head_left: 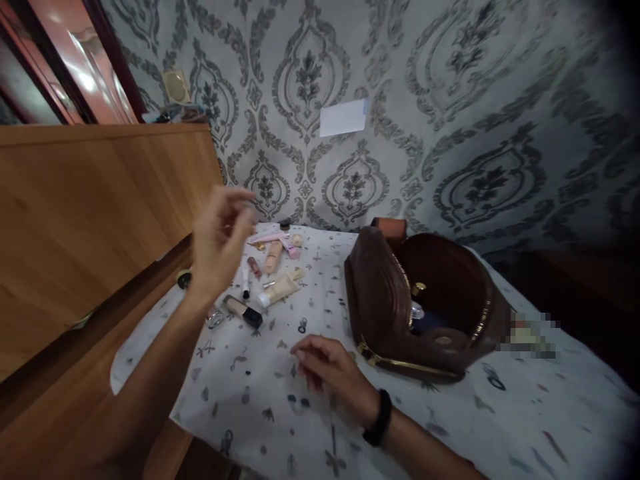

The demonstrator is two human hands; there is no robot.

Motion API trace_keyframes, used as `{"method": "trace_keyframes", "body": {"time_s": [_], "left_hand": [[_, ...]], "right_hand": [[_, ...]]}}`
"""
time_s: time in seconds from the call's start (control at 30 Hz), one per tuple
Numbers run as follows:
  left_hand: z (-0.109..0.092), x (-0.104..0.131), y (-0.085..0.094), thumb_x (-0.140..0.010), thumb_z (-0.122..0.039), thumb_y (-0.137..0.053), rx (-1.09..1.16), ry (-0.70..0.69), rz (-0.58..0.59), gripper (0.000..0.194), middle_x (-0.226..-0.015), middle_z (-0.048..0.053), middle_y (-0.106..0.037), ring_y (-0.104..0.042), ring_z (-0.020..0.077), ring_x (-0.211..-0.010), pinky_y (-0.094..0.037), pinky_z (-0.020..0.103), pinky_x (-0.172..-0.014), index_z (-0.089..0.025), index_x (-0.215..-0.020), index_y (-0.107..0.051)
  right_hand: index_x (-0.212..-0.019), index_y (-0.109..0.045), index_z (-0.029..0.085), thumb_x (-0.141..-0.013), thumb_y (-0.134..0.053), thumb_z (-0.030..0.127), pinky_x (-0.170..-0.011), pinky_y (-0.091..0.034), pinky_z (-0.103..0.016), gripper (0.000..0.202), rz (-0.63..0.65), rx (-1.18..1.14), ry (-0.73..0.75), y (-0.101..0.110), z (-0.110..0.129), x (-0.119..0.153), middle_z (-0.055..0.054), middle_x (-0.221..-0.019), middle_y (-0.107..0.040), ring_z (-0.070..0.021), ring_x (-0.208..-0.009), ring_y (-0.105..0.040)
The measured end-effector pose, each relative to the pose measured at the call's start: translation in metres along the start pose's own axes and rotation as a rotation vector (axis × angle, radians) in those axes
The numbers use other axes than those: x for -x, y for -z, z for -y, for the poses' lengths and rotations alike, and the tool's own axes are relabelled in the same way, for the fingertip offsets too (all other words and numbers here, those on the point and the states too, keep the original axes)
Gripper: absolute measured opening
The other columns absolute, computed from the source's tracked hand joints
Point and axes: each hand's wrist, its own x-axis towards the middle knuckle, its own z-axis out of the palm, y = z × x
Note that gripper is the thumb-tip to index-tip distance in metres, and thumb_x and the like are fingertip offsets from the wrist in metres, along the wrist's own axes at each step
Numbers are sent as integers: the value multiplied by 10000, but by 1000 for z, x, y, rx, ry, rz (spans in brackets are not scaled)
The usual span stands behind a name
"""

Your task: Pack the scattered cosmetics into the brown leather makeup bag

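My left hand [223, 233], raised at left above the cosmetics, is blurred; its fingers are bent, thumb and forefinger look apart, and I make out nothing between them. Low over the tablecloth, my right hand [336, 373] has loosely curved fingers and appears to hold nothing. Just beyond it stands a brown handbag [375, 287], unzipped and gaping, with a few hard-to-tell items inside. Cosmetics lie at left: a cream tube [280, 289], a foundation bottle with a black cap [243, 311], a peach tube [273, 257], a small brush [245, 281] and a lip gloss tube [255, 267].
A white patterned tablecloth [280, 413] covers the table. A wooden cabinet panel [105, 220] rises at left. Patterned wallpaper [310, 73] backs the table, with a white paper [344, 118] on it. A black band [379, 418] circles my right wrist.
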Motion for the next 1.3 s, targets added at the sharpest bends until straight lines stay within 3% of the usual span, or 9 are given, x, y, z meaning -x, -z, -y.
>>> {"method": "trace_keyframes", "body": {"time_s": [0.07,0.17,0.2,0.3,0.43,0.6,0.73,1.07,1.3], "left_hand": [[29,8,-21,-928,-245,-496,-168,115,186,170,-866,9,-620,-599,150,-798,-481,283,-738,-189,-1061,-585],[82,33,-56,-921,-256,-470,-479,355,515,210,-1013,59,-635,-591,193,-950,-456,309,-835,-182,-1098,-556],[96,42,-65,-917,-268,-470,-511,390,545,231,-1056,86,-629,-583,217,-986,-451,325,-843,-174,-1111,-553],[122,63,-80,-905,-302,-468,-558,443,584,273,-1073,141,-620,-566,275,-1026,-443,371,-842,-150,-1114,-553],[129,69,-84,-896,-340,-475,-580,451,615,307,-1079,144,-620,-566,280,-1024,-433,368,-836,-151,-1129,-542],[143,57,-91,-856,-410,-547,-591,395,637,328,-1106,115,-616,-561,281,-1035,-419,379,-868,-191,-1100,-564],[165,43,-103,-921,-441,-442,-605,367,602,329,-1203,92,-583,-523,255,-1119,-412,374,-927,-215,-1133,-553],[212,13,-136,-922,-277,-386,-724,448,632,377,-1357,158,-512,-410,317,-1288,-395,472,-985,-160,-1267,-482],[235,6,-142,-884,-207,-391,-774,500,710,462,-1425,173,-451,-381,346,-1330,-396,540,-970,-204,-1344,-436]], "right_hand": [[-827,-651,147,-671,-772,490,-412,-321,-172,396,6,-208,-71,-4,-3,-17,22,-603,-608,-52,-437,-481],[-859,-672,137,-649,-814,412,-445,-351,-152,374,23,-470,-120,-2,-7,-30,14,-638,-630,-43,-488,-511],[-863,-676,135,-652,-818,392,-458,-361,-149,362,29,-533,-120,0,-8,-31,11,-644,-634,-41,-501,-519],[-872,-681,134,-677,-812,341,-490,-382,-153,313,52,-631,-105,6,-11,-31,4,-660,-643,-43,-525,-531],[-871,-683,136,-699,-799,324,-483,-374,-162,279,75,-639,-102,7,-12,-28,1,-663,-647,-45,-517,-525],[-857,-682,126,-680,-813,326,-485,-377,-159,297,82,-669,-108,6,-11,-29,0,-650,-656,-43,-506,-534],[-856,-674,122,-700,-801,325,-472,-365,-152,287,90,-702,-119,7,-12,-30,5,-642,-657,-40,-499,-543],[-866,-670,106,-738,-769,303,-467,-391,-154,255,130,-763,-108,9,-17,-33,-11,-637,-677,-54,-489,-582],[-868,-667,99,-747,-760,311,-456,-383,-165,261,160,-806,-103,12,-21,-35,-13,-646,-689,-59,-475,-589]]}}
